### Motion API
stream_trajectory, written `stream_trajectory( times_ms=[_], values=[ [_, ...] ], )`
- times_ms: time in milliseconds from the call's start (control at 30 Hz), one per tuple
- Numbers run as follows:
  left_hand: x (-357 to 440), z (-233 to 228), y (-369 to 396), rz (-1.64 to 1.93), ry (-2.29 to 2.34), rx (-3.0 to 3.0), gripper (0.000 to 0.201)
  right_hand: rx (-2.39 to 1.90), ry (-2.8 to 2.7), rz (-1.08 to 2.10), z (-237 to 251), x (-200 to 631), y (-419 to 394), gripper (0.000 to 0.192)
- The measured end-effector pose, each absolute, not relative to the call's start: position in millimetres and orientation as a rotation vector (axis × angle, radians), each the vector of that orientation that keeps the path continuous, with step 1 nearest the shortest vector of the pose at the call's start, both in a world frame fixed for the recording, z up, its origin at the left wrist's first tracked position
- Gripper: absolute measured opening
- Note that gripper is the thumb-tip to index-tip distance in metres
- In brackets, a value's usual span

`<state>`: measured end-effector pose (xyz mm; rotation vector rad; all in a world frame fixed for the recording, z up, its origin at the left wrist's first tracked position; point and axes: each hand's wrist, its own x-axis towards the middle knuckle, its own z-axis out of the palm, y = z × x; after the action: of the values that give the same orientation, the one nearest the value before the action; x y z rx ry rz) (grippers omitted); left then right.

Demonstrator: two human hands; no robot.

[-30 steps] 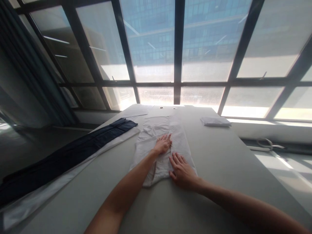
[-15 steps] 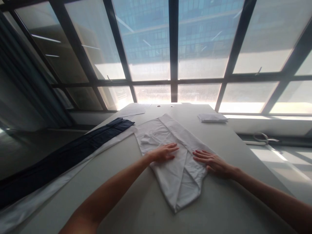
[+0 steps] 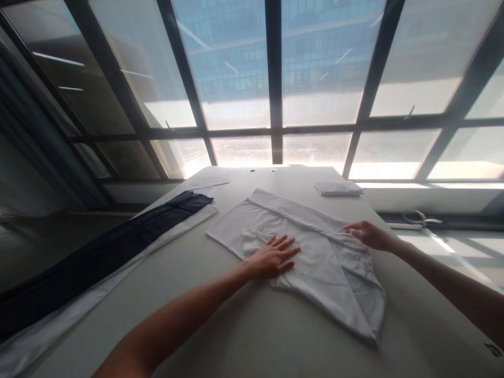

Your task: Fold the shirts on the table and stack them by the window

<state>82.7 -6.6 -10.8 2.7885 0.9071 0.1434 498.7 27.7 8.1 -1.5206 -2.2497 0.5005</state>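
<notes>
A white garment (image 3: 311, 268), partly folded and creased, lies on the white table (image 3: 220, 325) in front of me. My left hand (image 3: 274, 256) rests flat on its middle with the fingers spread. At the garment's right edge my right hand (image 3: 368, 234) is closed, thumb and fingertips pinching the white cloth. One pointed corner of the garment reaches toward me at the lower right. Its exact kind cannot be made out from the folds.
Dark navy trousers (image 3: 118, 241) lie along the table's left side, on top of a long white cloth (image 3: 157, 241). A folded white cloth (image 3: 338, 189) sits at the back right. Beyond the table's far edge stand tall windows (image 3: 236, 68); a curtain (image 3: 47, 126) hangs at left.
The garment has turned, its near corner swinging to the right. My right hand went from lying flat to pinching the right edge. My left hand stays flat, fingers now wider apart.
</notes>
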Motion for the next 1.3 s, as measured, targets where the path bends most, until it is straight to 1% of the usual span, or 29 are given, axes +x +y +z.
stream_trajectory(
  times_ms=[67, 167, 267, 333, 367, 400, 433, 500, 533, 600, 667, 733, 767, 833, 967, 1167, 1300],
  values=[
    [100.5, -14.3, -24.0, 0.18, 1.011, 2.76, 0.062, -1.611, -2.192, 0.321, 12.4, 471.3, 39.5, 0.047],
    [135.7, -22.1, -55.5, 0.249, 1.204, 2.672, 0.066, -1.745, -2.167, 0.189, 11.0, 424.9, 57.9, 0.052],
    [174.0, -25.2, -84.2, 0.211, 1.259, 2.547, 0.078, -1.852, -2.173, 0.159, 1.7, 383.4, 73.8, 0.053],
    [192.6, -18.6, -93.2, 0.133, 1.223, 2.458, 0.089, -1.931, -2.146, 0.166, -6.7, 363.3, 80.8, 0.057],
    [197.2, -12.1, -92.8, 0.112, 1.185, 2.424, 0.091, -1.974, -2.127, 0.174, -10.9, 356.0, 82.8, 0.059],
    [197.6, -4.0, -88.5, 0.126, 1.145, 2.406, 0.088, -2.016, -2.107, 0.184, -14.8, 350.4, 84.0, 0.062],
    [193.3, 5.2, -80.1, 0.178, 1.116, 2.406, 0.08, -2.052, -2.089, 0.194, -18.2, 346.5, 84.2, 0.063],
    [169.7, 23.7, -51.2, 0.411, 1.138, 2.444, 0.054, -2.087, -2.076, 0.196, -23.2, 342.2, 82.7, 0.065],
    [151.1, 31.5, -31.8, 0.548, 1.237, 2.473, 0.047, -2.082, -2.082, 0.187, -24.7, 341.4, 81.4, 0.064],
    [104.6, 41.3, 12.0, 0.738, 1.602, 2.455, 0.042, -2.046, -2.106, 0.157, -26.5, 340.9, 78.3, 0.064],
    [54.4, 43.0, 54.3, 0.681, 1.965, 2.339, 0.04, -2.027, -2.122, 0.136, -27.8, 340.8, 75.7, 0.063],
    [10.8, 38.5, 86.7, 0.5, 2.244, 2.135, 0.044, -2.041, -2.127, 0.125, -29.9, 340.6, 74.1, 0.064],
    [-6.1, 35.0, 98.0, 0.407, 2.283, 2.059, 0.047, -2.046, -2.133, 0.12, -31.3, 340.5, 73.6, 0.064],
    [-28.3, 27.1, 111.9, 0.336, 2.28, 2.011, 0.047, -2.038, -2.148, 0.107, -34.6, 340.5, 73.0, 0.064],
    [-38.4, 12.7, 120.0, 0.318, 2.311, 1.93, 0.044, -2.005, -2.164, 0.061, -39.5, 341.8, 72.7, 0.064],
    [-35.9, 0.0, 112.4, 0.36, 2.382, 1.84, 0.037, -1.946, -2.244, 0.062, -36.4, 344.3, 75.5, 0.063],
    [-47.0, -2.7, 92.6, 0.337, 2.436, 1.836, 0.043, -1.846, -2.315, 0.081, -33.6, 340.8, 79.9, 0.062]
  ],
)
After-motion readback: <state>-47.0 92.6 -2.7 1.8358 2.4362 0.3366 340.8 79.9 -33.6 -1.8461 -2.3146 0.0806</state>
